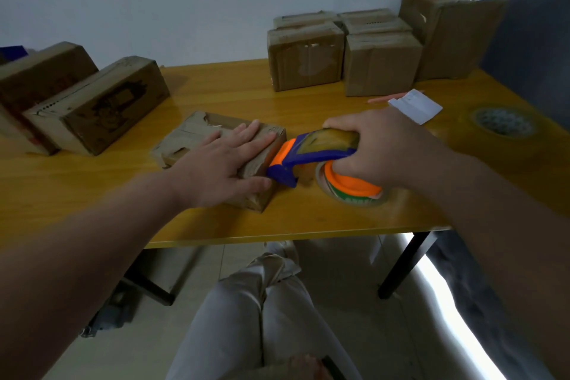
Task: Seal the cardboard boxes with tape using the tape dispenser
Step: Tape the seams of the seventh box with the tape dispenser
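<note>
Legs (246,318) in pale trousers sit under the table (277,95) edge, no issue there. Left hand (222,160) lies flat on the box (197,135), fingers straight, thumb hooked over the near side. Box sits mid-table near the front edge. Right hand (379,148) is wrapped round the dispenser (311,151) handle, with its nose touching the box's right end face.

Risks:
- Left fingertips are just beside the dispenser nose, where I'd guess the blade is. A slip on the pull could nick them.
- Box looks small and light. If the palm eases off, tape drag slides it or tips it.
- Can't tell if tape has tacked to the end face. If not, the pull lays nothing.
- Flap tops look torn, so tape may bridge and wrinkle.

Further back, a spare roll (504,123) lies right and back boxes (379,61) stand well apart, out of the stroke path.
</note>
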`<state>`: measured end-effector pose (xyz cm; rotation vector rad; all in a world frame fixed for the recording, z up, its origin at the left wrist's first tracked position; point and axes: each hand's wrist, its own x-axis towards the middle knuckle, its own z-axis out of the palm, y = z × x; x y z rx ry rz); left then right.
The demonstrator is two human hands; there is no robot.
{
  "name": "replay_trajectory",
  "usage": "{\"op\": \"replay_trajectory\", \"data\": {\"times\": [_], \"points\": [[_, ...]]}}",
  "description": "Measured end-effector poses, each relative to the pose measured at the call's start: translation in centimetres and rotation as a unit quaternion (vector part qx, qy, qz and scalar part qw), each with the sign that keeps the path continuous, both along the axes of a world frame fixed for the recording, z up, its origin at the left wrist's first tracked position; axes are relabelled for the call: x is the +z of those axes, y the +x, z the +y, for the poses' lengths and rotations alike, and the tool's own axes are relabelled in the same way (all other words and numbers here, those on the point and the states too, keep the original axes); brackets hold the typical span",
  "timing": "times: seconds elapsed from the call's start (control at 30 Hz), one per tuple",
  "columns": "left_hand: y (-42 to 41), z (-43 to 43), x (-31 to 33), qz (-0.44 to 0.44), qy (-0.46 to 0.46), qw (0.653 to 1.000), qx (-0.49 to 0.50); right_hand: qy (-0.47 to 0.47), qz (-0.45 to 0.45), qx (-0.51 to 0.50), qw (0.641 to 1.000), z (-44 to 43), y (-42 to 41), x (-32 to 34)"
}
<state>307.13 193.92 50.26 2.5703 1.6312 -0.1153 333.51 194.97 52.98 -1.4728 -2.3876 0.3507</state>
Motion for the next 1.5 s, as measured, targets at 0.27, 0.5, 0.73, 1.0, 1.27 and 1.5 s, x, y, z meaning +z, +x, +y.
{"op": "replay_trajectory", "data": {"times": [0.27, 0.5, 0.73, 1.0, 1.27, 1.5], "points": [[-0.2, 0.3, -0.5, -0.009, 0.016, 1.000, -0.012, -0.065, -0.058, -0.026, 0.996, 2.0, -2.4, 3.6], [-0.1, 0.2, -0.2, -0.015, 0.012, 1.000, -0.011, -0.209, 0.006, -0.059, 0.976, 3.1, -2.2, 3.7], [-0.2, 0.4, 0.3, -0.035, -0.015, 0.999, -0.017, -0.243, 0.006, -0.103, 0.965, 3.1, -1.5, 3.1], [-0.4, -0.3, 1.0, -0.079, -0.064, 0.995, -0.019, -0.149, 0.048, -0.154, 0.976, 2.7, 1.3, 2.4], [-0.2, -1.5, 0.4, -0.202, 0.027, 0.979, 0.002, -0.011, 0.276, -0.245, 0.929, 1.1, -0.1, -3.2], [1.5, -0.6, -1.7, -0.065, 0.107, 0.990, 0.064, 0.045, 0.304, -0.295, 0.905, 0.2, -2.7, -6.3]]}}
